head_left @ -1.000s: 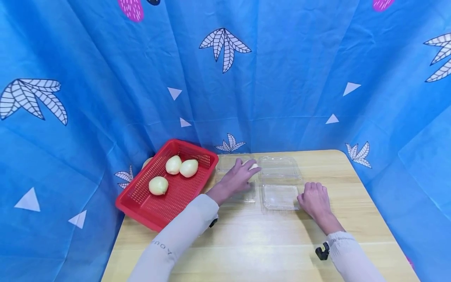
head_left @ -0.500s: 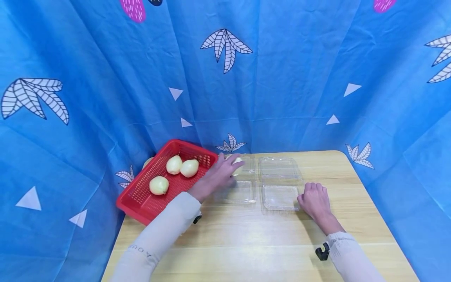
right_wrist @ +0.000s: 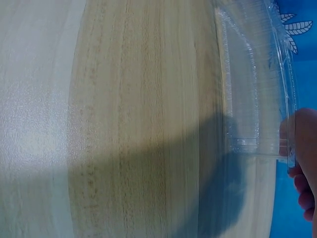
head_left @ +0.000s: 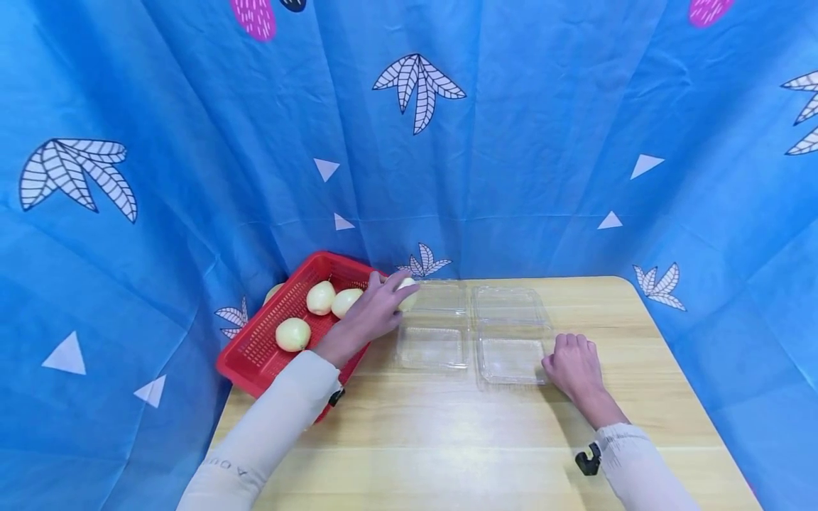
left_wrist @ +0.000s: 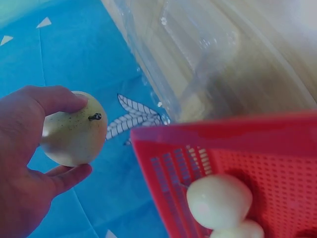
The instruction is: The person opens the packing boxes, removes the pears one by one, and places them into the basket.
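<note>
My left hand [head_left: 377, 305] holds a pale yellow pear [head_left: 407, 292] above the right rim of a red basket [head_left: 239, 372]. In the left wrist view, the thumb and fingers wrap the pear [left_wrist: 74, 131], whose short dark stem faces the camera. Several more pears, including one pear [head_left: 292, 334] at the left, lie inside the basket. Two clear plastic clamshell boxes lie with lids back: a left box [head_left: 434, 348] and a right box [head_left: 511, 358]. My right hand [head_left: 575, 365] has curled fingers and pinches the right box's near right edge, as the right wrist view shows.
A wooden table [head_left: 447, 440] bears everything. Behind it and at both sides hangs a blue patterned curtain [head_left: 511, 142]. The basket stands at the table's back left, close beside the left box.
My left hand has moved left with the pear, from over the left box to the basket's right rim. The right hand keeps its place at the right box. The head view has shifted slightly.
</note>
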A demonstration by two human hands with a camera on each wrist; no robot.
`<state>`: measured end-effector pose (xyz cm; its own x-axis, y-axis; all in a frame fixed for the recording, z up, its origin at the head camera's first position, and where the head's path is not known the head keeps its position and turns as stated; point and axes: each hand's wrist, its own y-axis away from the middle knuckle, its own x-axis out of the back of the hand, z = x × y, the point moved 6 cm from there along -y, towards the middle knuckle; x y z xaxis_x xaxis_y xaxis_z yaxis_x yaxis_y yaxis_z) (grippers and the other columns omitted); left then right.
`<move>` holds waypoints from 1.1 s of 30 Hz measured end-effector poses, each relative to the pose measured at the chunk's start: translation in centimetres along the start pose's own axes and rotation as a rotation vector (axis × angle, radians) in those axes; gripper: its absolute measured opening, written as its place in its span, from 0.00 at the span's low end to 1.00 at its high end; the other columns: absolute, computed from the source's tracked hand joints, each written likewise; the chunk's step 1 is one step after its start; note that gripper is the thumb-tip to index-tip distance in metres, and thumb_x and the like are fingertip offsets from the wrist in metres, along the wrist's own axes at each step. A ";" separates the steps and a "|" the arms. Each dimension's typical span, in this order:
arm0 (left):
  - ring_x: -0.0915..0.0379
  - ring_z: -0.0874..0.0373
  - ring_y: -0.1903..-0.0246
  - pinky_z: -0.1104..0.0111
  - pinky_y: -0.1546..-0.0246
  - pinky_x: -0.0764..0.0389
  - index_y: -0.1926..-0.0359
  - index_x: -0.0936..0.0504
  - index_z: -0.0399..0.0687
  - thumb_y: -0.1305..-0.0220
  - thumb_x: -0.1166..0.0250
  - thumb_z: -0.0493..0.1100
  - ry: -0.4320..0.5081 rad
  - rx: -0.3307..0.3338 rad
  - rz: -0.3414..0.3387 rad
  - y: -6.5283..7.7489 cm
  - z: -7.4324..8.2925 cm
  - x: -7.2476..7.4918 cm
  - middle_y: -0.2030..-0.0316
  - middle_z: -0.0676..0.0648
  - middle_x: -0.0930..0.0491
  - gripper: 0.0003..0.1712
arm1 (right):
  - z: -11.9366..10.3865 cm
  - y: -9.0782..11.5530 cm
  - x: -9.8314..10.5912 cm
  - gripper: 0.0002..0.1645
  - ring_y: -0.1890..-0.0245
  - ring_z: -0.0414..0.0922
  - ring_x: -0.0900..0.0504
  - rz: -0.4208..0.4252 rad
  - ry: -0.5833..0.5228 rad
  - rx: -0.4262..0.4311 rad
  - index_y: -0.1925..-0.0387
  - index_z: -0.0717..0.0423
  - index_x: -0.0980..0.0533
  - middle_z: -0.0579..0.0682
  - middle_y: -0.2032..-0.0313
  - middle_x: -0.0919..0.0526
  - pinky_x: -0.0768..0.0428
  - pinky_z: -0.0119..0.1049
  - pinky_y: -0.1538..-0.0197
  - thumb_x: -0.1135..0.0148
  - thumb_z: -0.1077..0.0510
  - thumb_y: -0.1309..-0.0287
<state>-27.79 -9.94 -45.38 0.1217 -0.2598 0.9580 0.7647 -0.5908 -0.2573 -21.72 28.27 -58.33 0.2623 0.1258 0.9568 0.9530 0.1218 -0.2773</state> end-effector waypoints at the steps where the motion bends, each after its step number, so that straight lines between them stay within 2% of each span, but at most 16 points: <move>1: 0.29 0.35 0.45 0.60 0.55 0.13 0.30 0.23 0.55 0.40 0.26 0.36 -0.002 -0.002 0.009 0.2 -0.3 0.1 0.26 0.43 0.32 0.37 | 0.0 0.0 0.0 0.14 0.69 0.58 0.27 0.001 -0.001 0.001 0.75 0.62 0.31 0.58 0.75 0.27 0.27 0.51 0.63 0.38 0.57 0.44; 6: 0.28 0.36 0.49 0.59 0.57 0.14 0.33 0.20 0.53 0.43 0.23 0.37 -0.009 -0.012 0.062 1.2 -1.5 0.7 0.32 0.41 0.27 0.35 | 0.1 0.0 0.0 0.14 0.70 0.57 0.27 0.004 0.006 0.006 0.75 0.62 0.31 0.58 0.76 0.27 0.27 0.50 0.64 0.38 0.57 0.44; 9: 0.29 0.38 0.46 0.57 0.54 0.15 0.34 0.20 0.52 0.46 0.21 0.37 -0.004 0.006 0.069 1.9 -2.3 1.0 0.34 0.41 0.26 0.37 | 0.2 0.0 0.0 0.14 0.70 0.57 0.28 0.008 0.006 0.008 0.75 0.62 0.32 0.58 0.76 0.27 0.27 0.50 0.64 0.38 0.58 0.44; 17: 0.30 0.41 0.39 0.50 0.42 0.19 0.33 0.20 0.51 0.44 0.21 0.39 -0.044 0.094 0.016 3.7 -5.0 1.3 0.33 0.41 0.27 0.37 | 0.1 0.2 0.0 0.14 0.71 0.56 0.28 0.022 -0.002 0.015 0.77 0.61 0.32 0.57 0.77 0.28 0.28 0.48 0.66 0.37 0.58 0.46; 26: 0.30 0.36 0.44 0.52 0.47 0.16 0.33 0.20 0.51 0.42 0.22 0.41 -0.038 0.148 0.003 5.6 -7.2 1.1 0.33 0.41 0.28 0.35 | 0.0 0.3 -0.1 0.14 0.72 0.55 0.29 0.029 -0.003 0.018 0.77 0.60 0.32 0.56 0.77 0.28 0.29 0.47 0.67 0.38 0.58 0.46; 33: 0.32 0.32 0.41 0.49 0.49 0.12 0.35 0.19 0.51 0.41 0.23 0.40 -0.009 0.196 -0.036 6.5 -8.7 0.6 0.33 0.41 0.28 0.32 | 0.0 0.2 0.0 0.14 0.72 0.56 0.28 0.020 0.002 0.014 0.77 0.61 0.32 0.57 0.77 0.28 0.28 0.48 0.66 0.38 0.58 0.45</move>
<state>-28.25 -20.52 -47.58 0.0970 -0.2337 0.9675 0.8769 -0.4398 -0.1941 -21.59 28.29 -58.41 0.2813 0.1263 0.9513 0.9454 0.1335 -0.2972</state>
